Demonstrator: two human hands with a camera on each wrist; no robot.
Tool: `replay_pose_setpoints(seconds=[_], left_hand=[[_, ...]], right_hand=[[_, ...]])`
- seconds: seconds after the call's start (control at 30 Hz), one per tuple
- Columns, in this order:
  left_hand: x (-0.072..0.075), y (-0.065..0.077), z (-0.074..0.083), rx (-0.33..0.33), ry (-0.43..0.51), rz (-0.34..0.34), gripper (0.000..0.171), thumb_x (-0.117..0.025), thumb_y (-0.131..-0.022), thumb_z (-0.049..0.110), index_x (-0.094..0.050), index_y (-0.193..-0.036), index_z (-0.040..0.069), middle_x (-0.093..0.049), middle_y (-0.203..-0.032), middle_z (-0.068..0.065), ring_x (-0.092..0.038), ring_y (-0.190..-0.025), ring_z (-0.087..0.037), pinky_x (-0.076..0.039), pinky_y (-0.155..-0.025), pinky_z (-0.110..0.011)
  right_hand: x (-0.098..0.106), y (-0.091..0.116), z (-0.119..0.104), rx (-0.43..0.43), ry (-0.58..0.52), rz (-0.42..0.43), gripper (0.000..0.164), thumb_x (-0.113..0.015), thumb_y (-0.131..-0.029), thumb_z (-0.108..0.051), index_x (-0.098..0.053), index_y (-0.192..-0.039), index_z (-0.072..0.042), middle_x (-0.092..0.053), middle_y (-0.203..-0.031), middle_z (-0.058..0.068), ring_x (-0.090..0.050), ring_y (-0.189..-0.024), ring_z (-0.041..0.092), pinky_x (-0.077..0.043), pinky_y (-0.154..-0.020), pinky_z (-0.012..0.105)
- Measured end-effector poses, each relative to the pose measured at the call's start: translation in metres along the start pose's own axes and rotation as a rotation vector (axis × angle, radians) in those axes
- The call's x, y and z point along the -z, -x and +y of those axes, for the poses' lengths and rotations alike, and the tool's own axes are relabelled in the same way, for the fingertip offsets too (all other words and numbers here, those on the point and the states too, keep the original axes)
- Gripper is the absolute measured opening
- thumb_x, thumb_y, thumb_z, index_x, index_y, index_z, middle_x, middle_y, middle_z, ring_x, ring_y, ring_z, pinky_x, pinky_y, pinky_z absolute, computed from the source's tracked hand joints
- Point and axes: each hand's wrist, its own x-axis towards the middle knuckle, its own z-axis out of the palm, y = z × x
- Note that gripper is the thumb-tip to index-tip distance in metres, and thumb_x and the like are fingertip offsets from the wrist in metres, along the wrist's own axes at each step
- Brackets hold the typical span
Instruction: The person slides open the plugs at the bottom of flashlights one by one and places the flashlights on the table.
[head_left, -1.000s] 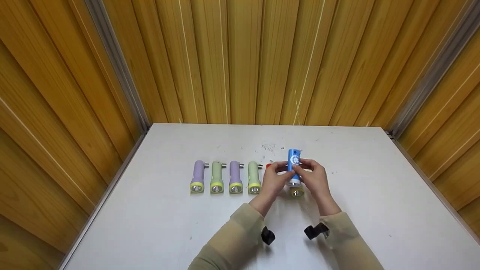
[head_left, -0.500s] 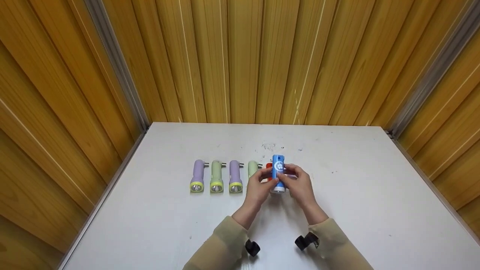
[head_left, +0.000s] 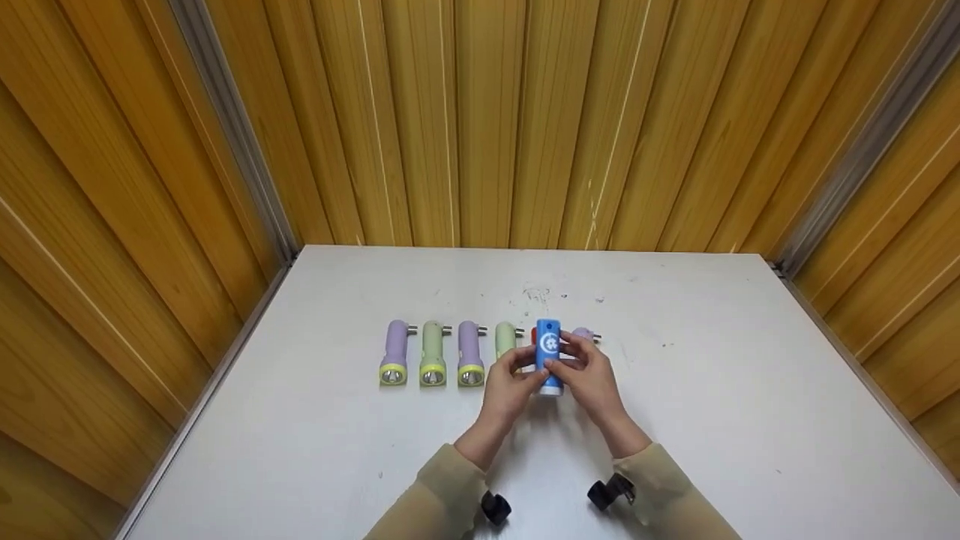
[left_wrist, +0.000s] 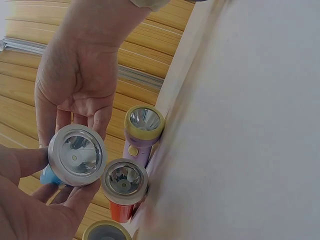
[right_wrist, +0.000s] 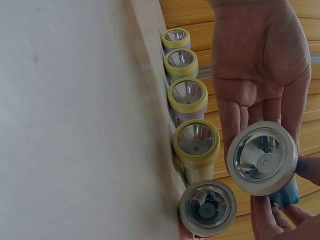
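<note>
A blue flashlight [head_left: 548,345] with a white head and a white emblem is held by both hands above the table. The left hand [head_left: 506,386] grips its left side and the right hand [head_left: 592,379] its right side, with both thumbs on the near face. In the right wrist view the blue flashlight's lens [right_wrist: 265,160] faces the camera. Below the hands lies a red flashlight [left_wrist: 121,212], mostly hidden in the head view. To its right is a purple flashlight [head_left: 583,332], partly covered by the right hand.
Left of the hands, a purple flashlight [head_left: 395,349], a green one [head_left: 433,349], another purple one [head_left: 469,349] and another green one [head_left: 505,337] lie in a row on the white table [head_left: 300,450]. Wood-patterned walls [head_left: 480,150] stand around the table.
Both hands have carried the blue flashlight left and nearer the person, from above the rightmost purple flashlight to over the red one. The top of that purple flashlight now shows.
</note>
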Motion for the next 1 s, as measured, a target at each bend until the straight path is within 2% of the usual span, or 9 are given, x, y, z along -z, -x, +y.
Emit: replay_pose_setpoints(seconds=[0.17,0.3,0.47,0.67,0.87,1.0], left_hand=[[0.0019,0.0016,-0.0016,-0.012,0.023,-0.010,0.044,-0.074,-0.087,-0.002,-0.062,-0.129,-0.009,-0.067,-0.128,-0.026,-0.070,-0.109,-0.033,-0.061,-0.091,-0.034],[0.0017,0.0016,-0.0028,-0.006,0.025,-0.015,0.044,-0.074,-0.087,-0.002,-0.062,-0.129,-0.008,-0.066,-0.129,-0.026,-0.072,-0.103,-0.029,-0.062,-0.090,-0.034],[0.0020,0.0017,-0.0044,-0.012,0.019,-0.021,0.043,-0.073,-0.088,-0.003,-0.062,-0.129,-0.009,-0.066,-0.129,-0.027,-0.072,-0.106,-0.032,-0.061,-0.092,-0.036],[0.0032,0.0026,-0.0043,0.000,-0.019,-0.014,0.042,-0.074,-0.088,-0.001,-0.063,-0.129,-0.007,-0.067,-0.129,-0.025,-0.072,-0.107,-0.032,-0.061,-0.093,-0.036],[0.0017,0.0023,-0.0024,-0.048,0.006,-0.023,0.044,-0.073,-0.086,-0.006,-0.061,-0.128,-0.011,-0.066,-0.125,-0.029,-0.073,-0.102,-0.034,-0.062,-0.089,-0.038],[0.0019,0.0013,-0.0008,-0.042,-0.014,-0.018,0.044,-0.074,-0.087,-0.004,-0.061,-0.128,-0.010,-0.066,-0.126,-0.029,-0.072,-0.105,-0.035,-0.061,-0.092,-0.038]], right_hand=[[-0.0014,0.0006,0.0030,-0.003,-0.008,-0.017,0.059,-0.075,-0.091,-0.005,-0.053,-0.146,0.000,-0.065,-0.134,0.027,-0.070,-0.115,0.037,-0.059,-0.098,0.037],[-0.0018,0.0009,0.0060,-0.003,-0.022,-0.011,0.058,-0.075,-0.091,-0.003,-0.054,-0.145,0.000,-0.065,-0.134,0.028,-0.071,-0.114,0.036,-0.060,-0.094,0.031],[-0.0028,0.0017,0.0086,0.001,-0.032,-0.003,0.057,-0.073,-0.091,-0.001,-0.053,-0.145,0.001,-0.065,-0.133,0.028,-0.070,-0.114,0.034,-0.059,-0.091,0.023],[-0.0042,0.0026,0.0087,0.001,-0.022,-0.010,0.058,-0.073,-0.092,-0.001,-0.052,-0.146,0.000,-0.065,-0.135,0.027,-0.070,-0.114,0.035,-0.059,-0.092,0.024],[-0.0038,0.0014,0.0087,0.017,-0.044,-0.009,0.058,-0.072,-0.092,0.002,-0.051,-0.146,0.001,-0.064,-0.136,0.028,-0.070,-0.114,0.037,-0.059,-0.090,0.023],[-0.0033,0.0009,0.0086,0.029,-0.040,0.002,0.057,-0.072,-0.091,0.003,-0.053,-0.145,0.003,-0.064,-0.134,0.029,-0.070,-0.114,0.036,-0.059,-0.090,0.024]])
